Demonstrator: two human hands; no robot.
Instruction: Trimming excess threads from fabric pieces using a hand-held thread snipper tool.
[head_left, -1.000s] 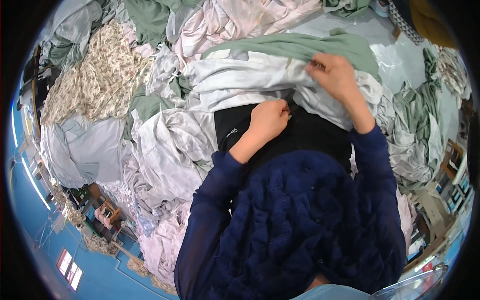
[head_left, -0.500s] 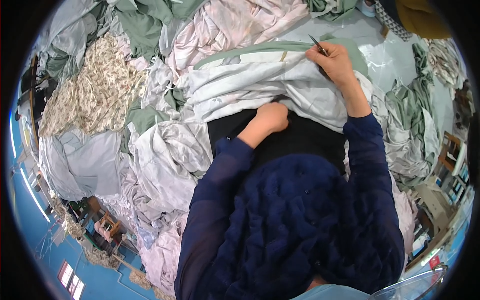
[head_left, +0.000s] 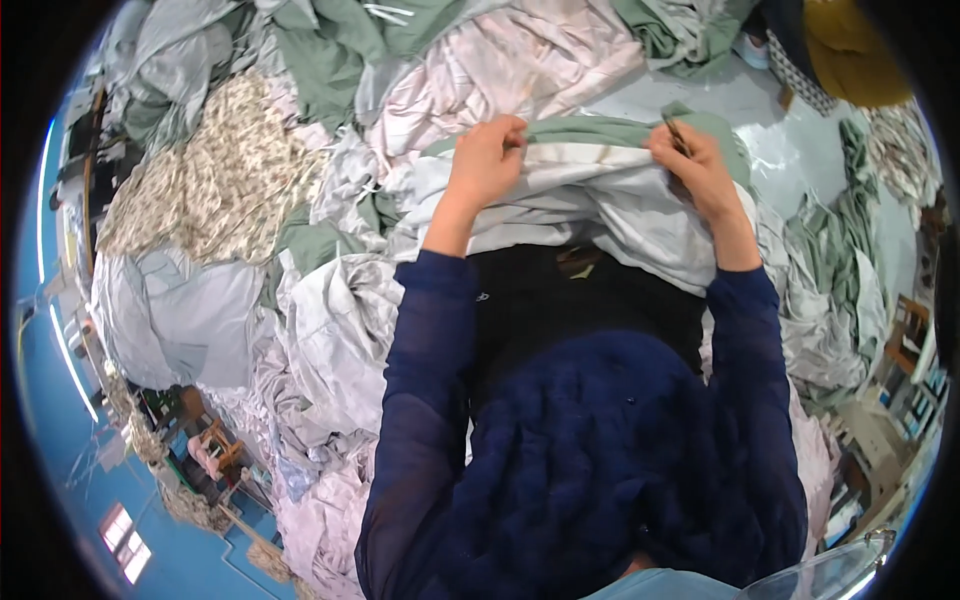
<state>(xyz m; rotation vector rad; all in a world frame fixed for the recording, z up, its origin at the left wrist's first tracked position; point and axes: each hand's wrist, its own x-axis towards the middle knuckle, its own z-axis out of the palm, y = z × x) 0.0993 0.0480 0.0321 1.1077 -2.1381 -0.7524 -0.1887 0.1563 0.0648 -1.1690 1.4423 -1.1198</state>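
A light grey-white cloth [head_left: 570, 190] with a green border [head_left: 590, 130] lies bunched across my lap, its edge running crosswise in front of me. My left hand [head_left: 487, 165] is closed at that edge, thumb and fingers pinching the fabric. Farther right along the same edge is my right hand [head_left: 697, 165], closed with its fingertips on the cloth. Tucked in its grip are small dark thread snips [head_left: 676, 136], the tip pointing up and away. The fingers partly cover the snips. Black fabric [head_left: 530, 290] covers my lap nearer to me.
Pink-white sheets [head_left: 520, 60] are heaped beyond the cloth, with floral fabric [head_left: 210, 170] to the left. Grey-white and green cloth [head_left: 830, 280] piles up at the right. Pale floor [head_left: 780, 130] shows at the upper right, near a mustard-coloured item [head_left: 855, 50].
My left hand has gone from my lap up and forward to the cloth's edge. My right hand keeps the snips and sits slightly lower in view.
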